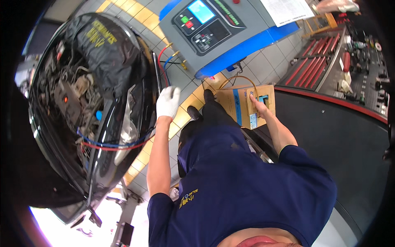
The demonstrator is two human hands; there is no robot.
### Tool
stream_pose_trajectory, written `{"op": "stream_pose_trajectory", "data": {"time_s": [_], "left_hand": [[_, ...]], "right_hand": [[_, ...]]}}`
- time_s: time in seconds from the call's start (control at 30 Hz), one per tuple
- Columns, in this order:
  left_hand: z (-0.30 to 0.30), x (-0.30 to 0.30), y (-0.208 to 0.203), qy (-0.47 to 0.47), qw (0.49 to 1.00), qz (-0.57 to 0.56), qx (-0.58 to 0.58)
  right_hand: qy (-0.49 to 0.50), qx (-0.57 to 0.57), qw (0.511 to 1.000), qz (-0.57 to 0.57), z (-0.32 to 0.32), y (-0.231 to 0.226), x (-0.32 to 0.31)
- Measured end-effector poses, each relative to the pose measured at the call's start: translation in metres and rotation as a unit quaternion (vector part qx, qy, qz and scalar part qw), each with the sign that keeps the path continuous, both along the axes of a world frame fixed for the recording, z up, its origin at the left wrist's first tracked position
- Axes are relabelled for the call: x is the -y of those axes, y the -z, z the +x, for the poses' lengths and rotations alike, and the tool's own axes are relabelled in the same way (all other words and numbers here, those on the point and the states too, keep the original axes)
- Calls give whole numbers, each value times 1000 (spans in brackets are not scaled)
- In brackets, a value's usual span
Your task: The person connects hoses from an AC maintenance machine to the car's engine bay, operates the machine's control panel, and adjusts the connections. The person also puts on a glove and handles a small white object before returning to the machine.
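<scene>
Meanwhile, right hand (pixel 258 105) on cardboard box (pixel 243 106).

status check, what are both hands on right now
Left hand gloved, open, free above the floor beside the car. Right hand bare, on top of the cardboard box. Nothing between them.

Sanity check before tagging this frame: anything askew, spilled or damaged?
Only one oddity: the left hand wears a white glove, while the right hand, on the tan cardboard box, is bare. No spills or visible damage.
</scene>
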State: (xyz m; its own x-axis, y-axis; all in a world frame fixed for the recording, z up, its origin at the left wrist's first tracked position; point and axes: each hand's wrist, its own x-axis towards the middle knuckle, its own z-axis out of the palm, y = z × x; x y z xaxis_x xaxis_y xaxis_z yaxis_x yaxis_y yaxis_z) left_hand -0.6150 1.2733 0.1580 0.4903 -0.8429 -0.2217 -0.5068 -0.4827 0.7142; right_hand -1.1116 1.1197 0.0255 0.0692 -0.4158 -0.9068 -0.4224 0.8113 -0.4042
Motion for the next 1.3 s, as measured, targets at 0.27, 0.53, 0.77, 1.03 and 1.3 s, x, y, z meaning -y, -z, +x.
{"op": "stream_pose_trajectory", "data": {"time_s": [0.27, 0.53, 0.77, 1.03, 1.3], "left_hand": [[-100, 244, -20, 268, 887, -316, 205], [-86, 268, 33, 268, 852, -363, 266], [-81, 253, 54, 292, 825, -355, 329], [-82, 249, 62, 279, 810, -334, 393], [-94, 248, 61, 267, 808, -320, 416]], "right_hand": [[48, -78, 993, 68, -30, 79, 3], [135, -156, 977, 45, -95, 190, 36], [103, -246, 964, 26, -128, 320, 64], [89, -233, 968, 3, -126, 358, 122], [113, -278, 952, -64, -94, 345, 109]]}}
